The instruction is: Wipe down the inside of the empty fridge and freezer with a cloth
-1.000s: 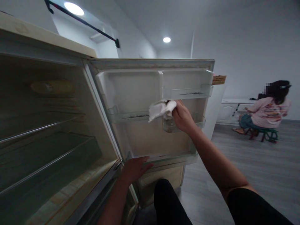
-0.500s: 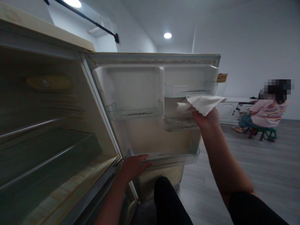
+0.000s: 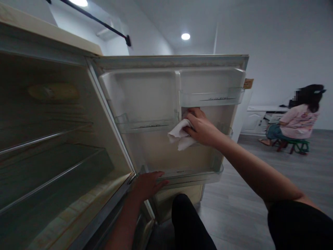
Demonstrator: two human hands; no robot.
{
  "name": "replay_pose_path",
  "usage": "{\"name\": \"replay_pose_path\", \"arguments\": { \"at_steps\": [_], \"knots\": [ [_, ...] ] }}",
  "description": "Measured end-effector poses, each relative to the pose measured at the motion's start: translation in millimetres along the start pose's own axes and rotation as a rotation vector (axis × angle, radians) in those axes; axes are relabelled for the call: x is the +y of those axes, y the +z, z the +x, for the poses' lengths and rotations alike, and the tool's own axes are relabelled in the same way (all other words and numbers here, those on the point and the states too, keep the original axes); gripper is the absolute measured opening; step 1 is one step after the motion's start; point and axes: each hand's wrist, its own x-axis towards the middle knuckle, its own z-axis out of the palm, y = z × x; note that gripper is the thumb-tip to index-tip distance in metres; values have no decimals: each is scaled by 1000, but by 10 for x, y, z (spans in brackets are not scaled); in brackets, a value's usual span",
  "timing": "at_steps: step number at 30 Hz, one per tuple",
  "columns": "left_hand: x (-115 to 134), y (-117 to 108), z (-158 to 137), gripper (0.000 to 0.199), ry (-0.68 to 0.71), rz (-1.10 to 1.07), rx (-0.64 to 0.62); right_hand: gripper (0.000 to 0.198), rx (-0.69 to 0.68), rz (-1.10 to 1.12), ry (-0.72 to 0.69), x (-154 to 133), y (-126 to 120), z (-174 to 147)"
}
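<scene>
Fridge door (image 3: 145, 93) open, landmark. My left hand (image 3: 147, 184) flat against door's bottom edge, fingers spread, gripping nothing. White cloth (image 3: 179, 136) bunched against door's inner face, just below upper right shelf (image 3: 212, 99). My right hand (image 3: 201, 126) on cloth, fingers clamped round it. Seated person (image 3: 298, 119) well right of door.

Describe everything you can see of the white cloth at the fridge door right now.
The white cloth looks like soft, thin fabric, crumpled into loose folds, with no print visible. The right hand grips it, its fingers curled over the upper part, and most of the cloth bunches out to the left of the hand and hangs slightly below it. It sits against the inner side of the open fridge door, just under the upper right door shelf. Whether it is damp cannot be told.
</scene>
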Motion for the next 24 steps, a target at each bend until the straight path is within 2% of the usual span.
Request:
{"name": "replay_pose_path", "arguments": {
  "at_steps": [6,10,13,17,20,22,24],
  "knots": [
    [-10,10,3,69,-12,9,11,17,12,-253,148,-22,-61,27],
    [-7,12,-1,69,-8,21,9,30,-59,-234,351,124,-27,82],
    [-4,10,-5,71,-10,23,6,34,-45,-26,401,300,6,162],
    [6,2,-5,71,-23,29,3,25,32,459,370,423,4,209],
    [12,-9,-6,70,-15,34,1,27,10,812,439,387,2,166],
    [6,-8,-5,69,-21,40,-1,28,-21,932,510,359,23,131],
    [-7,2,-3,69,-25,40,3,29,-19,922,547,363,56,111]
  ]
}}
